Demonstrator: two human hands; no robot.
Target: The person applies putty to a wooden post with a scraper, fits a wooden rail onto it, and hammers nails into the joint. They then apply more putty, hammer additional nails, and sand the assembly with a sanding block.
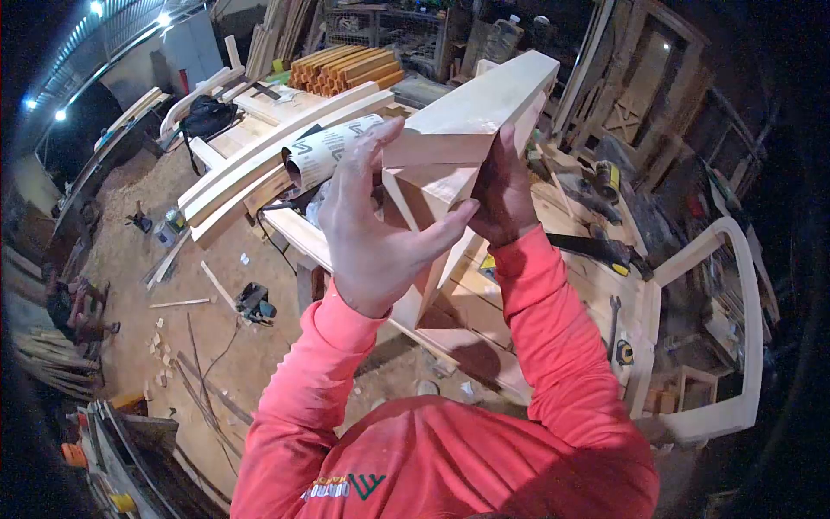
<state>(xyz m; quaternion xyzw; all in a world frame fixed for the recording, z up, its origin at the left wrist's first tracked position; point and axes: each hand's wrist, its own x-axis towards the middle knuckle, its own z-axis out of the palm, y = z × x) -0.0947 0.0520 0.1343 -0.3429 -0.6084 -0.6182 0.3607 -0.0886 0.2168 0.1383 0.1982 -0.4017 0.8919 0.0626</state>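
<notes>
A thick pale wooden piece (475, 104) is raised in front of me, its near end face toward the camera. My left hand (363, 216) is at its left side, thumb and fingers curved round the near end. On the right, my right hand (506, 186) grips the side of the same piece, its fingers partly hidden behind the wood. Under the hands, a wooden frame part (428, 285) slants down to the bench (484, 346). Just left of my left hand lies a printed paper roll (328, 151).
Curved wooden strips (259, 160) extend at the left, with stacked orange blocks (346, 69) behind. A handsaw (596, 251), a wrench (614, 320) and a tape measure (624, 352) lie on the right. A curved frame (750, 329) stands beyond them. A power tool (255, 303) is on the floor.
</notes>
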